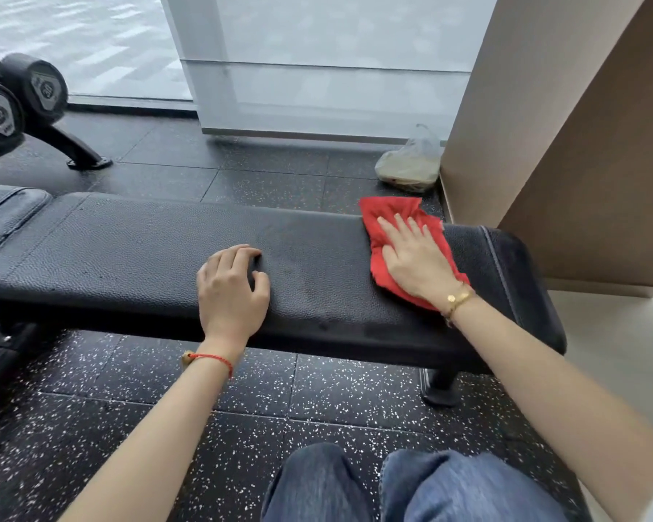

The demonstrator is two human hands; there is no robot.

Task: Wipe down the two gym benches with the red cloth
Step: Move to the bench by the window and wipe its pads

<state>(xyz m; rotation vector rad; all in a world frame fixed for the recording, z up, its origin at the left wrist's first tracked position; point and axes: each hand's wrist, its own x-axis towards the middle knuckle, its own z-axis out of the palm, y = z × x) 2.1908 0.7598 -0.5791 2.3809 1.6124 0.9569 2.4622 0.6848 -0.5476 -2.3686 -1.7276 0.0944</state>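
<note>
Red cloth (383,235) sits flat under the right hand (415,258), fingers spread to press it onto the black bench (129,254) pad's right end, while the left hand (230,288), loosely curled and empty, braces mid-pad, likely for balance.

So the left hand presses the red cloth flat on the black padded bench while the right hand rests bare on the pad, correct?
Hands are swapped. In the head view the right hand presses the red cloth on the black padded bench; the left hand rests bare.
</note>
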